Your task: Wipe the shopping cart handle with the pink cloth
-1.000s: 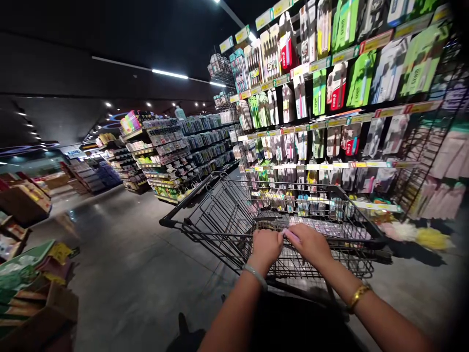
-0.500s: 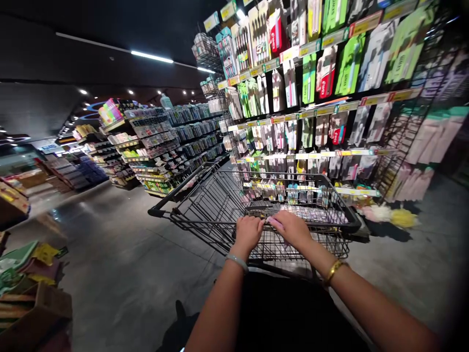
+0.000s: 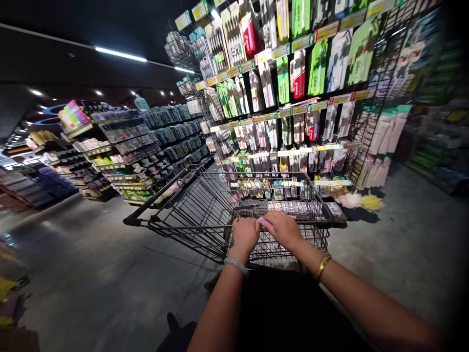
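A black wire shopping cart (image 3: 190, 228) stands side-on before me, its push handle (image 3: 157, 195) at the left. My left hand (image 3: 246, 235), a pale bangle at its wrist, is closed around the cart's near side rim. Just to its right my right hand (image 3: 281, 229), below a gold bracelet, is closed over the same rim. The two hands nearly touch. Something small and pinkish (image 3: 266, 225) shows at the right hand's thumb; I cannot make out what it is. Behind the hands, some packaged goods (image 3: 289, 207) show through the wires, partly hidden.
A tall rack of packaged toothbrushes (image 3: 293, 83) rises just beyond the cart. More stocked shelves (image 3: 124, 142) stand at the left. Yellow and pink bath puffs (image 3: 372, 202) hang low at the rack's right end. Grey floor (image 3: 110, 274) surrounds the cart.
The view has swung to the right, so the rack and shelves sit further left, and more shelving shows at the far right. Both hands stay closed on the cart rim.
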Motion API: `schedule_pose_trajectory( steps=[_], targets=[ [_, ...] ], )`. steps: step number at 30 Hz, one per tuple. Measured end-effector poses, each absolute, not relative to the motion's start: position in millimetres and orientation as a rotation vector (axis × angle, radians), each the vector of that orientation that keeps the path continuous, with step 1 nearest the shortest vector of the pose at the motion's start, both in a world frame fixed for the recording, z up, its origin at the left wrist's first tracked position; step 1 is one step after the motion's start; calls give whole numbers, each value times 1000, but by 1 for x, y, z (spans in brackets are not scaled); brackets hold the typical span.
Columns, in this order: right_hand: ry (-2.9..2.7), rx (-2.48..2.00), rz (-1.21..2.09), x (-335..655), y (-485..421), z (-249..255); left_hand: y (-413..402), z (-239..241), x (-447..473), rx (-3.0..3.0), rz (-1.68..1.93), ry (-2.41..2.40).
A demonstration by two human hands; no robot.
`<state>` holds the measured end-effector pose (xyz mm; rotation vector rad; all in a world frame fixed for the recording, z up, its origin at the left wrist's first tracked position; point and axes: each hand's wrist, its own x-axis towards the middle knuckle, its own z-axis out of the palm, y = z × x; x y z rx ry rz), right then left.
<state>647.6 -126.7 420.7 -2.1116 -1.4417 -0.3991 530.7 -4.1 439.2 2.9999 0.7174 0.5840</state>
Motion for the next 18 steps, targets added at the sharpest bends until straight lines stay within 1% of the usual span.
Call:
schedule_pose_trajectory(
  steps=[3,6,10,12,15,18],
  targets=[
    [-1471,-2154,-363,665,-149,421,-2,440,527,3012,482,654],
    [-1341,-2270,-375,674,-167,423,1,440,521,3020,468,657],
    [-1172,-2333,-446,652,-159,422,-1,438,517,3037,493,709],
    [-1241,-2284,-464,637,-147,421,0,437,515,3043,493,688],
    [-1410,-2251,-396,632,-142,426,6,437,510,3047,454,647],
    [-1424,-2409,-287,646,-158,435,14,438,504,3038,426,640]
  ],
)
